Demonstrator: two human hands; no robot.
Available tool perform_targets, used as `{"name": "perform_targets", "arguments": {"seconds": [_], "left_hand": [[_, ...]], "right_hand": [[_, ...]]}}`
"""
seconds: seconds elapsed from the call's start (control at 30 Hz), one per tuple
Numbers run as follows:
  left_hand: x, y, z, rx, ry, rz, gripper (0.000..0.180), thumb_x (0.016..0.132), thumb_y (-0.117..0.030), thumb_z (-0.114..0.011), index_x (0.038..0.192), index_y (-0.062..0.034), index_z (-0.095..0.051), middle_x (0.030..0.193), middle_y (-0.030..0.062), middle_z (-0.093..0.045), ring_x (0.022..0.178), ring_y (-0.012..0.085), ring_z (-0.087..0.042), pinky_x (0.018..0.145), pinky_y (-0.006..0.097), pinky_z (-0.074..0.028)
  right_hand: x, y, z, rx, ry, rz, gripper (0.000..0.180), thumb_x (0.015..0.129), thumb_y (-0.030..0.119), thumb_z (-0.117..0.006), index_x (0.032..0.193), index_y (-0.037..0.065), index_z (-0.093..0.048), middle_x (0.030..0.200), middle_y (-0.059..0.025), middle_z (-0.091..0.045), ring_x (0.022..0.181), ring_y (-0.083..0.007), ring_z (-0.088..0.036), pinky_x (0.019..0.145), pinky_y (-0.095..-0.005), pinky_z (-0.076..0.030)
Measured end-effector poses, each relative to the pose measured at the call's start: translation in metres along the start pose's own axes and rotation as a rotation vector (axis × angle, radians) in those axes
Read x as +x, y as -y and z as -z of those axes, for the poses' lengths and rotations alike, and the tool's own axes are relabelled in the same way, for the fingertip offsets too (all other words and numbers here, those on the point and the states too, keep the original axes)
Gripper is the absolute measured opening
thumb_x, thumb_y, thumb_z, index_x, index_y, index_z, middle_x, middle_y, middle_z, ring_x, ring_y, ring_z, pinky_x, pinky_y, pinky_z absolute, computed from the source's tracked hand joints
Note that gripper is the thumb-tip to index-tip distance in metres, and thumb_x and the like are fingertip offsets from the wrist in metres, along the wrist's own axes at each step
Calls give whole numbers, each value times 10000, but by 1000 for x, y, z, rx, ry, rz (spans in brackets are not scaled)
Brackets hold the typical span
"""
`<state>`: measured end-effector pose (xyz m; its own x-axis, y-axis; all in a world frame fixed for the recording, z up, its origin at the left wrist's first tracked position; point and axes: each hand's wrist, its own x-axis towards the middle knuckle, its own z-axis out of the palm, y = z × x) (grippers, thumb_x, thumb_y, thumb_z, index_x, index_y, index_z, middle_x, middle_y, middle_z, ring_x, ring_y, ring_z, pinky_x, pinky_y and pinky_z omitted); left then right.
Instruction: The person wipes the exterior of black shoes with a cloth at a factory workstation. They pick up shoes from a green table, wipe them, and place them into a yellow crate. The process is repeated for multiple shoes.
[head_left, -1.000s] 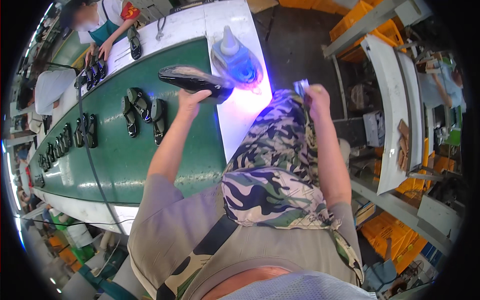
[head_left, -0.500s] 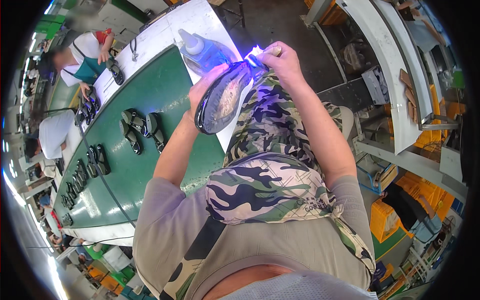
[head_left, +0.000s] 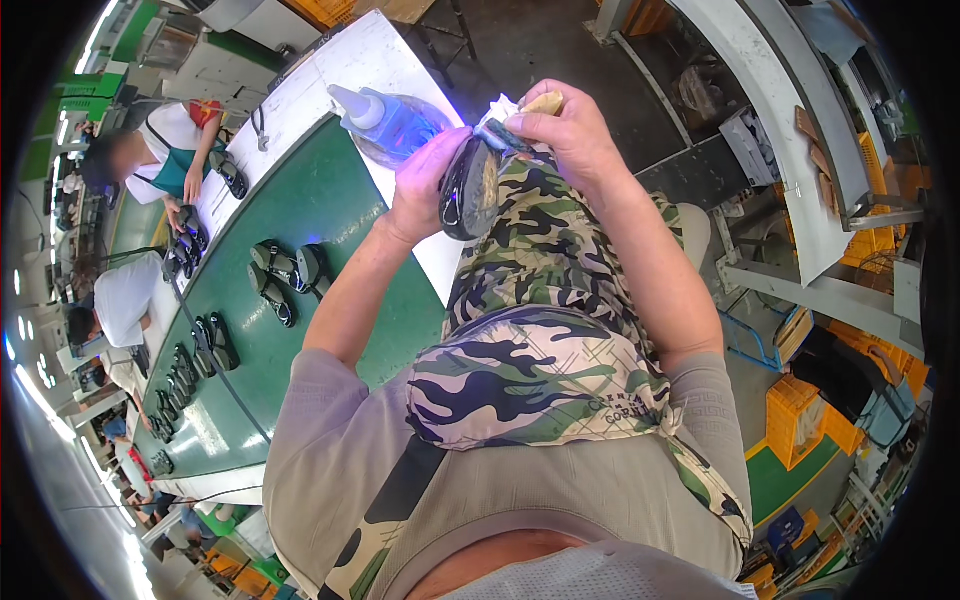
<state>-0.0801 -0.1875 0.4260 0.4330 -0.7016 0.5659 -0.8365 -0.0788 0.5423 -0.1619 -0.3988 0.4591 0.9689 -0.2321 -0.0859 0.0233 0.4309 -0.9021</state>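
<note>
the shoe (head_left: pixel 466 195) is black, the belt (head_left: pixel 270 345) green, the apron (head_left: pixel 545 370) camouflage-patterned, the shirt (head_left: pixel 560 480) grey-brown.

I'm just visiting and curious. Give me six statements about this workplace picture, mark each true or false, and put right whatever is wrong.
1. The left hand holds a shiny black shoe. True.
2. The right hand is empty. False: it pinches a small pale item, partly hidden by the fingers.
3. A bottle with a pointed nozzle is at the white part of the table. True.
4. The green surface bears no footwear. False: several dark shoes are on it.
5. The camera wearer's apron is plain red. False: it has a camouflage pattern.
6. Another person at the table wears a teal apron. True.
</note>
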Motion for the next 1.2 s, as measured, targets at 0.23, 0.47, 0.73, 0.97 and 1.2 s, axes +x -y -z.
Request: {"name": "perform_targets", "arguments": {"seconds": [0.23,0.47,0.73,0.97,1.2], "left_hand": [[15,-6,-10,4,81,133,625,653,-147,-862,1204,-2,-606,922,130,-696,790,246,-702,735,344,-559],[8,7,-3,-59,400,470,560,574,-228,-855,1029,12,-636,834,126,-688,732,236,-684,714,354,-552],[13,13,18,-366,651,616,661,534,-210,-866,1107,22,-633,958,136,-704,874,218,-671,849,331,-526],[19,7,29,-847,700,821,670,575,-67,-817,1210,-10,-612,1058,65,-692,965,162,-647,921,327,-510],[15,4,28,-1007,599,954,696,570,-97,-795,1233,-7,-606,1075,67,-688,987,180,-646,955,319,-485]], "right_hand": [[-6,22,-7,-188,1,232,181,783,78,-768,853,24,-610,757,-14,-614,685,-80,-569,606,-250,-469],[3,34,-6,-400,-44,367,187,780,84,-770,849,34,-603,768,2,-627,713,-58,-551,639,-239,-464],[11,29,-3,-539,19,505,180,792,62,-745,838,32,-574,791,-21,-635,736,-79,-562,666,-255,-477],[16,12,-2,-600,112,564,185,798,55,-721,828,33,-539,797,-51,-634,723,-115,-572,663,-275,-479],[11,-6,2,-560,134,486,191,799,52,-717,829,36,-529,825,-55,-637,737,-119,-573,662,-279,-479]]}}
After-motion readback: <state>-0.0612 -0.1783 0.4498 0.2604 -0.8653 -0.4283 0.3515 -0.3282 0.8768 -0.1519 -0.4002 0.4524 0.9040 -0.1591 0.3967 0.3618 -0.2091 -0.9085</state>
